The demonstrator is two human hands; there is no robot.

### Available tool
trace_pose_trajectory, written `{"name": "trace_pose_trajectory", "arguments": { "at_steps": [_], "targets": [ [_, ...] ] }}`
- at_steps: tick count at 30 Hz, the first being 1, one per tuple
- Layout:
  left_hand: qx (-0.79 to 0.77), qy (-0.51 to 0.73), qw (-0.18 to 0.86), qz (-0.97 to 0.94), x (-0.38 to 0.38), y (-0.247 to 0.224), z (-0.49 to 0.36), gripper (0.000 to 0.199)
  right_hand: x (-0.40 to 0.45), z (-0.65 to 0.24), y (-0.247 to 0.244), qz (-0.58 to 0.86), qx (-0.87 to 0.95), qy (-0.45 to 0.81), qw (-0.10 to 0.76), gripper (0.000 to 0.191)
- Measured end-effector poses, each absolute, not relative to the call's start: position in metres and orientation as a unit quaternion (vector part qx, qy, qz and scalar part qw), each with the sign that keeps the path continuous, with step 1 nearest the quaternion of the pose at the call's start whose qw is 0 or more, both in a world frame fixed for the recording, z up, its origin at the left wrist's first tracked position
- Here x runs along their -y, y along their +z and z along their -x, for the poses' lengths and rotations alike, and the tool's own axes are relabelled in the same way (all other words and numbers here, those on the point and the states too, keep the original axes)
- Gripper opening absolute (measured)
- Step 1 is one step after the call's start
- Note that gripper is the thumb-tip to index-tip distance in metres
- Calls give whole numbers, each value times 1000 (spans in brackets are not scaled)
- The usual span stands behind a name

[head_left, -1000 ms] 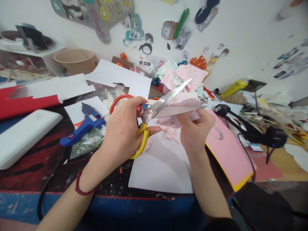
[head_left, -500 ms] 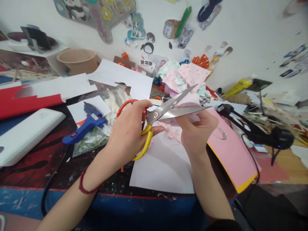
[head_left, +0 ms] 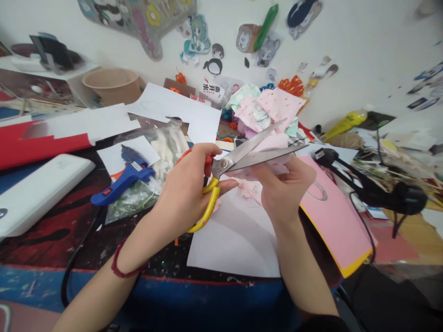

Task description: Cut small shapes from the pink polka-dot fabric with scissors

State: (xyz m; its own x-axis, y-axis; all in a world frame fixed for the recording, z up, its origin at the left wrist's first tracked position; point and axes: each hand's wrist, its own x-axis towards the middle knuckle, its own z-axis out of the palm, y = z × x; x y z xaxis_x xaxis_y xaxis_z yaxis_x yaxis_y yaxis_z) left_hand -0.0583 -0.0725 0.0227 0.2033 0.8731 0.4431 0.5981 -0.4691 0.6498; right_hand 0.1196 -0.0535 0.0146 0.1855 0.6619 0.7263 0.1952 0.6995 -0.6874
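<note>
My left hand [head_left: 183,191] is closed around the handles of a pair of scissors [head_left: 224,164], one loop red and the other yellow. Their blades point right, spread partway apart. Just beyond the blades, the fingers of my right hand [head_left: 285,191] pinch a piece of pink dotted fabric [head_left: 281,160]; the lower blade crosses in front of it and hides part of it. Below lie small pink fabric scraps [head_left: 251,190] on a white paper sheet [head_left: 235,244]. Behind the scissors rises a heap of pink and pale green fabric pieces [head_left: 277,105].
A blue glue gun [head_left: 126,180] with its cord lies left, beside a white power bank [head_left: 44,193]. On the right are a pink folder [head_left: 341,226] and a black jointed stand [head_left: 374,189]. A brown pot [head_left: 110,87] stands at the back left.
The scissor blades have drawn slightly closer together, the lower blade tip rising a little. Both hands keep their holds, and the whole view has shifted slightly.
</note>
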Motion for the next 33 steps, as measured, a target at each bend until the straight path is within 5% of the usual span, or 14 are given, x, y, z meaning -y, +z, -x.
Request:
{"name": "trace_pose_trajectory", "arguments": {
  "at_steps": [33],
  "targets": [
    [-467, 386, 182, -775, 74, 22, 65, 43, 47, -131, 13, 332, 652, 169, 661, 8]
  ]
}}
